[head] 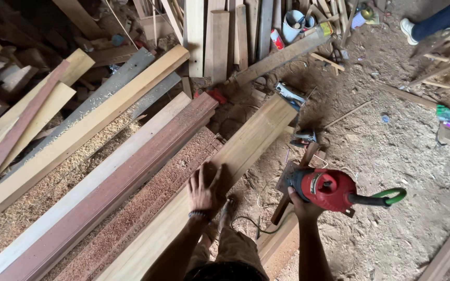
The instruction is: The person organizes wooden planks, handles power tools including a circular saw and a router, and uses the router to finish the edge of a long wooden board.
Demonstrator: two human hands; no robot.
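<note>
The left hand [205, 188] lies flat, fingers spread wide and holding nothing, pressed on the near part of a long pale sanded wooden plank [246, 145] whose long axis runs from the lower left of the view up toward the upper right. The right hand [302, 204] has its grip closed around the body of a red and black handheld power tool with a green loop handle [334, 190], which sits just to the right of the plank, above a short dark wooden offcut [294, 183] on the sawdust-covered dirt floor [391, 151]. The plank therefore lies to the left of the tool, and the left hand is the nearer one, already touching it. A thin cable [251, 225] trails across the floor between the two arms. Beside the pale plank on its left lie a rough reddish-brown board [147, 198], then a smooth dark reddish plank [126, 182], all roughly parallel, with more pale boards [79, 130] and drifts of wood shavings farther left. At the top, a light blue plastic bucket [291, 25] stands among leaning timber; it seems to hold a few small items, too small to tell. Another person's leg and white shoe [408, 28] show at the upper right.
</note>
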